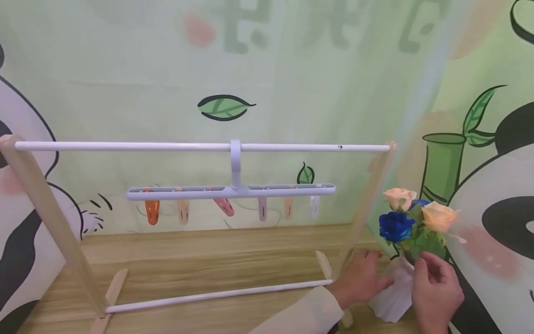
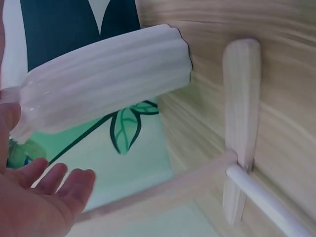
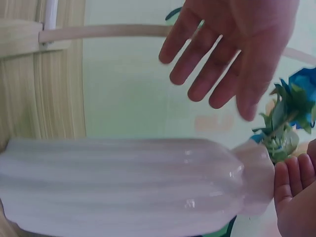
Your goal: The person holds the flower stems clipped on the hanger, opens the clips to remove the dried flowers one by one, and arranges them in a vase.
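Observation:
A white fluted vase (image 1: 392, 292) stands on the wooden surface at the right, holding blue and peach artificial roses (image 1: 440, 216) with green leaves. My left hand (image 1: 360, 280) is at the vase's left side with fingers spread. In the right wrist view this left hand (image 3: 222, 54) shows its fingers straight and nothing in them. My right hand (image 1: 438, 292) is at the vase's mouth below the leaves, its thumb and forefinger tips close together. Whether it pinches a stem is hidden. Its bent fingers also appear beside the vase's neck in the right wrist view.
A wooden rack with a white top rail (image 1: 125, 146) stands left of the vase. From it hangs a pale hanger (image 1: 233, 191) carrying several hair clips, among them an orange one (image 1: 152, 212). A lower white bar (image 1: 217, 295) spans the rack's feet. Behind hangs a panda-printed cloth (image 1: 125, 93).

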A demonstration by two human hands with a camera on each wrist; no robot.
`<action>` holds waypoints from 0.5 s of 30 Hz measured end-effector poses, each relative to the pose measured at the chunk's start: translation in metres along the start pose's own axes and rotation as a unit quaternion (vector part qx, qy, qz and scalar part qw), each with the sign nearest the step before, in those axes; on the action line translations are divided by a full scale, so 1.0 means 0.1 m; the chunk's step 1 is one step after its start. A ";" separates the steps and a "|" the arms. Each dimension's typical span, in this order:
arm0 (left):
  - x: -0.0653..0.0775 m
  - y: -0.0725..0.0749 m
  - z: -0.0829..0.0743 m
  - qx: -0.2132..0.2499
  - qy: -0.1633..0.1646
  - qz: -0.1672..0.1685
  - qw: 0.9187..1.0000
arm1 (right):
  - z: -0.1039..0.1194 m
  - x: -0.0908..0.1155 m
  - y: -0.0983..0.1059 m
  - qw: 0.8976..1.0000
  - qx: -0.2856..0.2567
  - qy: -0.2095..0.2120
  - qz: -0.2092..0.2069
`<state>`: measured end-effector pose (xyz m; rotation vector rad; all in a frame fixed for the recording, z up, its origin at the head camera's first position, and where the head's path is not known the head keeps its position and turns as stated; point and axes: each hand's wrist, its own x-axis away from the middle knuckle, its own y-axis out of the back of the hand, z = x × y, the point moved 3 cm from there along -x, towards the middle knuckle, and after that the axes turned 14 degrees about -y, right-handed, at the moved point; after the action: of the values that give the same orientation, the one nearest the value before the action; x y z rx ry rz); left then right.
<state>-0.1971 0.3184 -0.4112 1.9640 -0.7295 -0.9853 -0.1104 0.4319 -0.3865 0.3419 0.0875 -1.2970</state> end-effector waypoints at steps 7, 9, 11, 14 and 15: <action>0.28 0.29 0.17 -0.004 -0.008 0.023 1.000 | 0.08 0.17 -0.10 0.998 -0.006 0.057 0.010; 0.35 0.40 0.21 0.001 -0.012 0.016 1.000 | 0.11 0.21 -0.15 0.997 -0.010 0.070 0.023; 0.41 0.51 0.23 -0.012 -0.024 0.013 1.000 | 0.12 0.26 -0.21 0.996 0.001 0.075 0.041; 0.51 0.63 0.28 -0.052 -0.035 0.016 0.998 | 0.13 0.35 -0.30 0.994 0.020 0.073 0.079; 0.55 0.66 0.30 -0.059 -0.031 0.020 0.998 | 0.14 0.38 -0.33 0.992 0.028 0.077 0.092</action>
<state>-0.2018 0.2304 -0.3870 1.8184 -0.7257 -1.0463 -0.1327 0.3847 -0.3896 0.4873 0.1465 -1.0917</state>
